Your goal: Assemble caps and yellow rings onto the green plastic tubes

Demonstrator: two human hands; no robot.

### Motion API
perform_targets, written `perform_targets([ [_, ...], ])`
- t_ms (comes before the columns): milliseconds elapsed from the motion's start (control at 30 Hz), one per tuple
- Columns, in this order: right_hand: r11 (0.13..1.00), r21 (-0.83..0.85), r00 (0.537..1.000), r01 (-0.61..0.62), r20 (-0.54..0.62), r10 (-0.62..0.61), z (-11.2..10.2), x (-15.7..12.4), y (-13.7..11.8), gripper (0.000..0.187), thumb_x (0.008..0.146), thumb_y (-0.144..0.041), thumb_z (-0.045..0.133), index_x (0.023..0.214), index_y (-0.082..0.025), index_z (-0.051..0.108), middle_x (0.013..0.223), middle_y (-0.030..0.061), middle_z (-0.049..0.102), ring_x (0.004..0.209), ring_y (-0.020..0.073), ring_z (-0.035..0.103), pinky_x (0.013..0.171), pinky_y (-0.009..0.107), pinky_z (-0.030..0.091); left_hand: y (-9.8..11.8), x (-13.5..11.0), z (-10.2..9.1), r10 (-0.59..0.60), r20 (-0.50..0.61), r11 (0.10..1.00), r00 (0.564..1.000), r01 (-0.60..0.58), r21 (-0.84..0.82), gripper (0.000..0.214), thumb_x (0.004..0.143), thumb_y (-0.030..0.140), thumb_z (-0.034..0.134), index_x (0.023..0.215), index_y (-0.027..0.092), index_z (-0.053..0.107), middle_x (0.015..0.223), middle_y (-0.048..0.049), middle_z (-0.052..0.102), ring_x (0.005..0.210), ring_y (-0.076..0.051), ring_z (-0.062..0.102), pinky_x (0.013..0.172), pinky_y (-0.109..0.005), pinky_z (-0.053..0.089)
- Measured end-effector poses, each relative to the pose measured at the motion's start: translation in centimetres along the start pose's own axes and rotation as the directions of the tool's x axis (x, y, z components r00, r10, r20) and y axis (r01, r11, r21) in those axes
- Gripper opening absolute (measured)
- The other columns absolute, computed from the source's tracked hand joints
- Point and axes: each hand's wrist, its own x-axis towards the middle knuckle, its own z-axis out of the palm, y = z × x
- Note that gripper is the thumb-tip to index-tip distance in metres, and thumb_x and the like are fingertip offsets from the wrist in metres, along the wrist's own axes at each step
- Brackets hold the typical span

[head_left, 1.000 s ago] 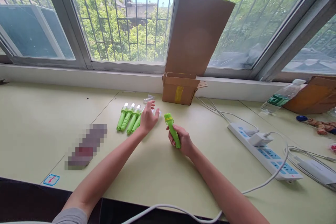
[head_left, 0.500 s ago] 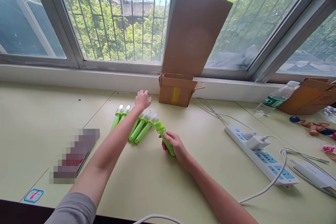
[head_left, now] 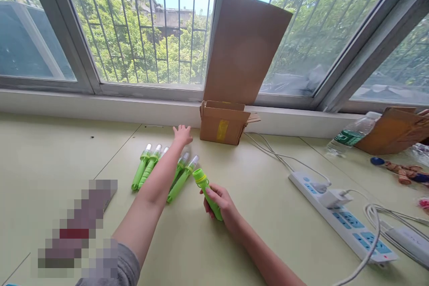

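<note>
My right hand (head_left: 223,203) is wrapped round the lower part of a green flashlight-like stick (head_left: 200,179). Its ringed, threaded-looking top is bare and tilts up to the left. Beyond the row, my left hand (head_left: 182,135) reaches out with its fingers spread, just left of the small cardboard box (head_left: 218,130). Several similar green sticks (head_left: 181,186) with clear caps lie side by side on the table, and my left forearm hides part of them. Whether anything lies under my left palm is hidden.
On the right a white power strip (head_left: 338,219) with plugs and cables crosses the table. Behind it are a plastic bottle (head_left: 351,134) and an opened carton (head_left: 392,132). A blurred-out flat object (head_left: 78,225) lies at the left. A cardboard sheet (head_left: 246,49) leans on the window.
The fingers of my left hand have gone from curled to spread, in about the same place. My right hand still grips its stick. The view has tipped slightly upward.
</note>
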Motion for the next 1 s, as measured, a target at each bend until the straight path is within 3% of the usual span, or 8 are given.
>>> perform_targets([
  [167, 1.000, 0.003, 1.000, -0.014, -0.001, 0.014, 0.1, 0.0, -0.2, 0.035, 0.082, -0.053, 0.051, 0.084, -0.018, 0.053, 0.049, -0.0032, 0.054, 0.035, 0.0082, 0.039, 0.038, 0.022, 0.028, 0.2, 0.7, 1.3, -0.006, 0.027, 0.999, 1.000, 0.005, 0.052, 0.051, 0.076, 0.021, 0.055, 0.126, 0.017, 0.046, 0.124, -0.0194, 0.055, 0.127, -0.033, 0.038, 0.106, -0.064, 0.007],
  [333, 1.000, 0.002, 1.000, -0.029, 0.008, 0.029, 0.1, 0.0, -0.2, 0.037, 0.081, -0.054, 0.052, 0.084, -0.018, 0.053, 0.049, -0.0030, 0.054, 0.035, 0.0086, 0.040, 0.038, 0.022, 0.028, 0.4, 0.9, 1.9, 0.013, 0.023, 0.997, 1.000, -0.015, 0.081, 0.040, 0.076, 0.013, 0.053, 0.116, 0.017, 0.055, 0.115, -0.0189, 0.061, 0.120, -0.033, 0.044, 0.104, -0.066, 0.011],
  [500, 1.000, 0.000, 0.999, -0.030, 0.014, 0.030, 0.1, -0.1, -0.4, 0.036, 0.081, -0.054, 0.052, 0.083, -0.018, 0.053, 0.049, -0.0031, 0.054, 0.036, 0.0087, 0.040, 0.039, 0.022, 0.028, 0.7, 0.4, 1.3, 0.091, -0.017, 0.994, 0.996, -0.090, 0.064, 0.028, 0.077, 0.011, 0.052, 0.102, 0.021, 0.061, 0.105, -0.0138, 0.066, 0.117, -0.030, 0.047, 0.107, -0.057, 0.016],
  [700, 1.000, -0.011, 1.000, -0.002, -0.003, 0.002, 0.1, 0.0, -0.6, 0.035, 0.081, -0.053, 0.051, 0.085, -0.018, 0.054, 0.050, -0.0029, 0.054, 0.037, 0.0089, 0.040, 0.040, 0.023, 0.029, 1.0, -1.6, -0.7, 0.078, -0.119, 0.997, 0.990, -0.079, -0.006, 0.025, 0.083, 0.017, 0.046, 0.106, 0.018, 0.054, 0.104, -0.0117, 0.066, 0.103, -0.025, 0.058, 0.102, -0.047, 0.026],
  [800, 1.000, -0.013, 0.999, 0.026, -0.020, -0.026, 0.0, 0.0, -0.6, 0.033, 0.082, -0.051, 0.051, 0.084, -0.018, 0.054, 0.052, -0.0030, 0.054, 0.037, 0.0088, 0.040, 0.040, 0.023, 0.030, 0.8, -3.2, -2.4, 0.010, -0.250, 0.977, 0.968, -0.064, -0.206, 0.019, 0.079, 0.021, 0.052, 0.098, 0.019, 0.055, 0.091, -0.0090, 0.068, 0.092, -0.024, 0.063, 0.093, -0.039, 0.037],
  [867, 0.998, -0.023, 0.998, 0.050, -0.038, -0.051, 0.0, 0.0, -0.6, 0.033, 0.083, -0.051, 0.050, 0.084, -0.018, 0.054, 0.052, -0.0028, 0.054, 0.038, 0.0090, 0.041, 0.041, 0.023, 0.031, 0.7, -4.6, -3.7, -0.049, -0.318, 0.918, 0.947, -0.083, -0.389, 0.020, 0.076, 0.022, 0.056, 0.096, 0.020, 0.056, 0.086, -0.0068, 0.068, 0.084, -0.022, 0.064, 0.082, -0.034, 0.043],
  [1000, 0.989, -0.105, 0.989, 0.107, -0.091, -0.117, -0.3, 0.3, -0.5, 0.033, 0.084, -0.051, 0.050, 0.083, -0.018, 0.054, 0.054, -0.0022, 0.054, 0.040, 0.0097, 0.042, 0.041, 0.024, 0.031, 0.5, -8.4, -5.5, -0.059, -0.382, 0.650, 0.922, -0.255, -0.716, 0.033, 0.074, 0.025, 0.061, 0.107, 0.023, 0.055, 0.081, -0.0021, 0.068, 0.075, -0.017, 0.065, 0.069, -0.028, 0.047],
])
